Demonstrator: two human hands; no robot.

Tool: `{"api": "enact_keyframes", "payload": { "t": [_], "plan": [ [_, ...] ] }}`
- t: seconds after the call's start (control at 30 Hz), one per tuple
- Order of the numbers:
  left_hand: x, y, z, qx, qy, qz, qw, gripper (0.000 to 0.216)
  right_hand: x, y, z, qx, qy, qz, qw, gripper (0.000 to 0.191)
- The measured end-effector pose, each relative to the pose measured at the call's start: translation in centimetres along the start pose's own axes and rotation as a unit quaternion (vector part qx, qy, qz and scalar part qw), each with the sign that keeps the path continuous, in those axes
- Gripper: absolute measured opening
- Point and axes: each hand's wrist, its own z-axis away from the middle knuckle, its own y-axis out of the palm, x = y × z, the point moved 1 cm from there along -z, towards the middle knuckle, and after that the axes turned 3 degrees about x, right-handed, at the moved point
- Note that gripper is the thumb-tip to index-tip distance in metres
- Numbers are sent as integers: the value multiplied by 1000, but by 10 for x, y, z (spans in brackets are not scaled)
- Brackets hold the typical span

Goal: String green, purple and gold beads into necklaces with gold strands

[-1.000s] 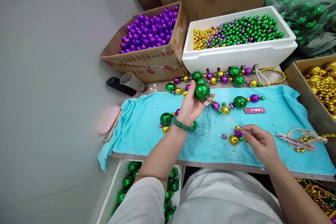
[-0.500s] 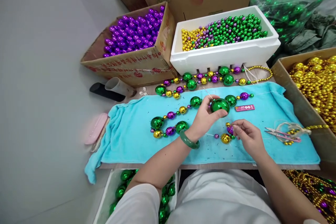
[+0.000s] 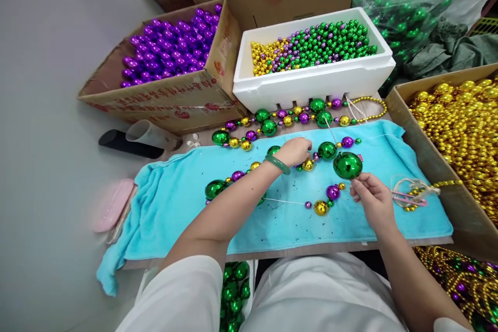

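My right hand (image 3: 372,199) is closed, thumb and forefinger pinched at the lower end of a large green bead (image 3: 347,165). A thin pale thread (image 3: 330,128) sticks up from that bead's top. Close by on the towel lie a purple bead (image 3: 333,192), a gold bead (image 3: 320,208) and small beads on the string. My left hand (image 3: 294,152), palm down with fingers curled together, is over the bead strand; its fingertips are partly hidden. Beside it are a gold bead (image 3: 307,165) and a green bead (image 3: 327,150). My left forearm covers part of the strand.
A turquoise towel (image 3: 175,207) covers the table. Behind it stand a carton of purple beads (image 3: 155,98), a white foam box (image 3: 315,80) of small beads and a finished-looking strand (image 3: 268,127). Pink-handled scissors (image 3: 410,198) and a carton of gold beads (image 3: 424,166) are right.
My left hand has let go of the large green bead and moved left to the strand. The bead is now at my right hand, which has left the purple bead. The view has shifted.
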Motion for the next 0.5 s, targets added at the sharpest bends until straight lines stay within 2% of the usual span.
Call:
{"api": "enact_keyframes", "payload": {
  "t": [0.2, 0.33, 0.43, 0.5],
  "plan": [
    [-5, 3, -3, 18, 18, -26, 999, 33, -4, -10, -3, -10, 1, -5, 1000, 17],
    [-6, 6, -6, 13, 55, -46, 997, 28, -5, -9, -4, -8, 5, -3, 1000, 17],
    [-1, 3, -9, -50, 46, 44, 997, 20, -4, -5, -4, 0, 8, 4, 1000, 18],
    [2, -3, -7, -99, 17, 206, 973, 17, -4, -4, -4, 5, 15, 16, 1000, 19]
  ]
}}
